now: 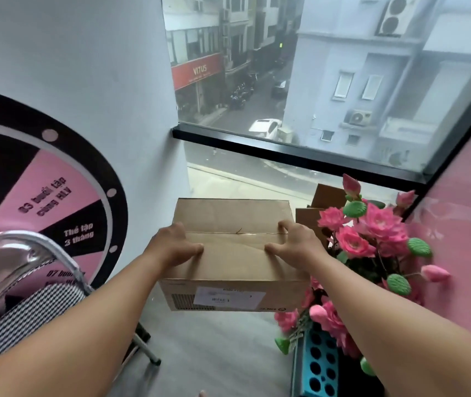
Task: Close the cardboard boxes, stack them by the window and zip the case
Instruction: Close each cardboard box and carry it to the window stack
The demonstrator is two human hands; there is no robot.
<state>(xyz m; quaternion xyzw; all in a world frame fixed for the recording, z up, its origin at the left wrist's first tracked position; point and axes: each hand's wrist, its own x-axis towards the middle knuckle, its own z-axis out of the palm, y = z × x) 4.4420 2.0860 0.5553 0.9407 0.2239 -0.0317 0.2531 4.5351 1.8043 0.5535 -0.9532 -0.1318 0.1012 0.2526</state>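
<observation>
A brown cardboard box [233,262] with its top flaps folded flat and a white label on its near side is held above the grey floor, in front of the window [314,96]. My left hand [175,246] grips its left top edge, thumb on the lid. My right hand [294,243] grips the right top edge in the same way. Another cardboard box [318,207] with a raised flap stands behind the flowers near the window. No case is in view.
Pink artificial lotus flowers [371,239] in a blue holder [317,365] stand right of the box. A clear chair with a checked cushion [22,305] stands at left, against a pink and black prize wheel [57,202] on the wall.
</observation>
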